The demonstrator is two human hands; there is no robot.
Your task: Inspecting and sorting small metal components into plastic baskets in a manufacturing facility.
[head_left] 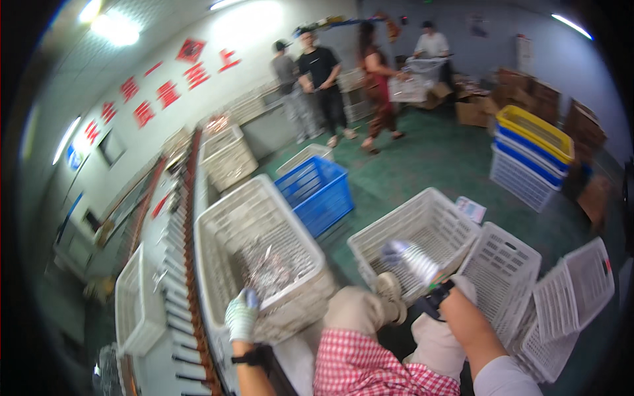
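Lg wht crate [305,298] w/ small shiny pcs [267,269] inside; L hand [242,315] at its near rim, grip unclear. R hand [411,261], blurred, well apart from L, over 2nd wht crate [444,216]; can't tell if holding. Blue crate [325,210] btwn, farther off.

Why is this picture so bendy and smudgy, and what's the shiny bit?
Head view: corners go dark and the brown rail curves, because of the fisheye lens; head view: the right hand is blurred, the left hand looks clearer; head view: the ceiling lamp glares white.
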